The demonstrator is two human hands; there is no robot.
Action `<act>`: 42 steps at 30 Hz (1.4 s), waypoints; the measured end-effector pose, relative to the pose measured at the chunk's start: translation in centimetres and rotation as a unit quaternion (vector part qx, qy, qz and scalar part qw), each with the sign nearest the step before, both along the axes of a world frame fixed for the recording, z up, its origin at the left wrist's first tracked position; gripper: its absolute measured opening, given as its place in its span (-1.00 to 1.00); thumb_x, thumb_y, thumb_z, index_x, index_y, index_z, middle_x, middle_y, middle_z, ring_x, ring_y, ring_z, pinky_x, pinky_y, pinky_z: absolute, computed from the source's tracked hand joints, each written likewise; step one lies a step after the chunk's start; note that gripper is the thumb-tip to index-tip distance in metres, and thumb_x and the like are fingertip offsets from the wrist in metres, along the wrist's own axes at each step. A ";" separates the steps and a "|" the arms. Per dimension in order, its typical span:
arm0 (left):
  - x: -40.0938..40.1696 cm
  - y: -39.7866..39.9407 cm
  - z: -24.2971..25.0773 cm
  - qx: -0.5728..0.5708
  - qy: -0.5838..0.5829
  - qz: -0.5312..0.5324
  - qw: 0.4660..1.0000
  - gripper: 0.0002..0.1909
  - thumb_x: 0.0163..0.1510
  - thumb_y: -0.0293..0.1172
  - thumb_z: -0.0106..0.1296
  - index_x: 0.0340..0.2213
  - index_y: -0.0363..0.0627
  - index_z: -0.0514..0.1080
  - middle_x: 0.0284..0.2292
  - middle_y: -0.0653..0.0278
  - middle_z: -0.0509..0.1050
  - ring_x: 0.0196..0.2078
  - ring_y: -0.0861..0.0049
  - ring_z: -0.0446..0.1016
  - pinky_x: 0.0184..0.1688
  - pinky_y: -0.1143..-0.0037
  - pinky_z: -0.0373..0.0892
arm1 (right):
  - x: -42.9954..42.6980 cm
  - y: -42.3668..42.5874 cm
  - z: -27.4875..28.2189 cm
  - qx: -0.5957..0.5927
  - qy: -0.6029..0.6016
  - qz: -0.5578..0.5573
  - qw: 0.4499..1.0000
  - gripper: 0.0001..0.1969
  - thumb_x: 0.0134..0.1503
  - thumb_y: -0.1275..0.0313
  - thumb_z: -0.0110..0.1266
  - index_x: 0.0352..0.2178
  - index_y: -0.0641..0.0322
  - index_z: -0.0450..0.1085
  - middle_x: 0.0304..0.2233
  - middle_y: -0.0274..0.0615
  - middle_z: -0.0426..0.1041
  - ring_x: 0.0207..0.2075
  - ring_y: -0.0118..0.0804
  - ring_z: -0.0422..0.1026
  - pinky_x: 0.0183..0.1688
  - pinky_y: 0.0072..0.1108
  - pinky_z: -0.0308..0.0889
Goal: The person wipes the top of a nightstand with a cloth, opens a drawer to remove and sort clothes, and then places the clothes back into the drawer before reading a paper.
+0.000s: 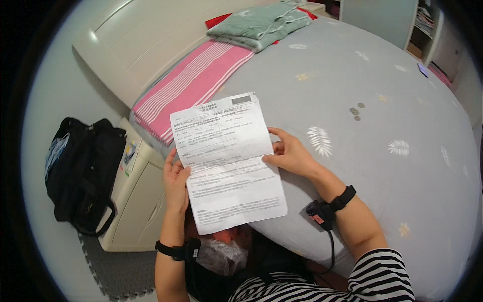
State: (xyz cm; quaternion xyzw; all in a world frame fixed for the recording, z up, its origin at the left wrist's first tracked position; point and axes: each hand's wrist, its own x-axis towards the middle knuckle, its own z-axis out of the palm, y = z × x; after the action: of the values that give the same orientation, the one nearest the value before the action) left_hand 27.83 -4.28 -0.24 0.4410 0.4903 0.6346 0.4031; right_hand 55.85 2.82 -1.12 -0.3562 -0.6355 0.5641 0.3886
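A printed sheet of white paper (230,162), creased across its middle, is spread between my hands. My left hand (176,181) grips its left edge, thumb on the front. At the right edge, my right hand (288,153) pinches the paper near the crease. Both wrists wear black straps; a small black device (320,215) is on the right one. Below the sheet, a clear plastic bag (222,255) lies at my lap, partly hidden. Several coins (356,111) rest on the grey bedsheet (362,158) to the right.
A pink striped cloth (196,87) and folded green blanket (260,24) lie along the headboard (151,34). A black bag (85,177) sits on the cream nightstand (132,211) at left. A phone (422,70) lies at the bed's far right edge.
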 end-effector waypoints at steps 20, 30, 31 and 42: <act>-2.0 -2.1 -2.8 -0.169 -0.075 -0.127 0.975 -0.39 0.07 -0.38 -0.09 0.08 -0.26 -0.09 -0.13 0.09 0.32 -0.21 0.45 0.40 -0.21 0.51 0.35 | 1.1 2.1 -2.5 -0.014 0.038 -0.128 0.991 -0.60 -0.08 0.66 -0.06 -0.12 0.48 0.20 -0.20 -0.08 0.35 -0.19 -0.36 0.36 -0.12 -0.59 0.28; -2.6 -4.7 -4.6 -0.178 -0.097 -0.151 0.967 -0.48 0.05 -0.38 -0.05 0.01 -0.26 0.08 -0.27 0.21 0.40 -0.26 0.55 0.39 -0.25 0.55 0.36 | 0.8 1.6 -2.4 0.007 0.018 -0.109 0.994 -0.68 -0.07 0.69 -0.15 -0.20 0.41 0.28 -0.32 -0.21 0.40 -0.32 -0.49 0.38 -0.24 -0.67 0.31; -2.4 -4.7 -4.7 -0.177 -0.090 -0.158 0.967 -0.48 0.05 -0.38 -0.04 0.01 -0.26 0.08 -0.28 0.22 0.40 -0.25 0.56 0.39 -0.25 0.56 0.36 | 1.0 1.6 -2.5 0.014 0.010 -0.103 0.995 -0.68 -0.07 0.69 -0.15 -0.20 0.41 0.29 -0.31 -0.21 0.40 -0.31 -0.49 0.38 -0.24 -0.67 0.31; -2.4 -6.7 -5.3 -0.162 -0.102 -0.216 0.958 -0.46 0.04 -0.42 -0.02 0.02 -0.24 0.07 -0.25 0.18 0.41 -0.26 0.54 0.42 -0.24 0.59 0.35 | 1.6 1.3 -2.9 0.005 -0.005 -0.098 0.995 -0.73 -0.07 0.68 -0.10 -0.26 0.38 0.34 -0.34 -0.26 0.44 -0.33 -0.51 0.38 -0.26 -0.68 0.30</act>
State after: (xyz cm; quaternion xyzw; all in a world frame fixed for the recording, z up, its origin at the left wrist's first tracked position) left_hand 25.40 -10.99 -5.53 0.3981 0.4364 0.4860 0.6441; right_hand 57.50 4.07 -3.98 -0.4180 -0.6024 0.5179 0.4406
